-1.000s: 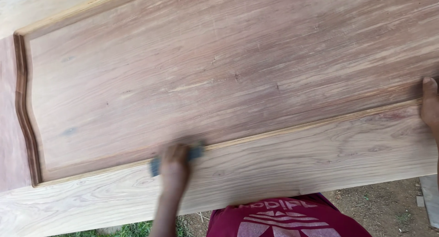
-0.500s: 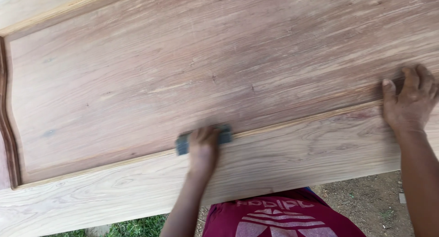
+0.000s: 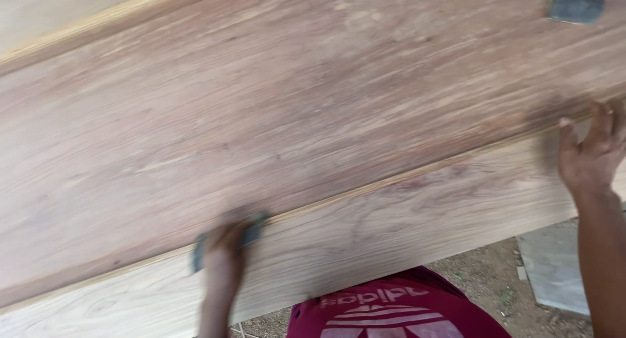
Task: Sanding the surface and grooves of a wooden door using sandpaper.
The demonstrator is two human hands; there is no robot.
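A large wooden panel (image 3: 313, 129) with reddish grain and a raised moulded border is seen. A small dark sanding block (image 3: 574, 4) is laid on it near the far right corner.

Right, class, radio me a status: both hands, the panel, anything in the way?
Left hand pressing dark pad on the moulding. Right hand flat on panel. Second pad lies loose at far edge, apart from both hands.

The dark sanding pad (image 3: 228, 241) under my left hand (image 3: 225, 246) presses on the groove of the reddish wood panel (image 3: 274, 129), which lies flat, grain running across.
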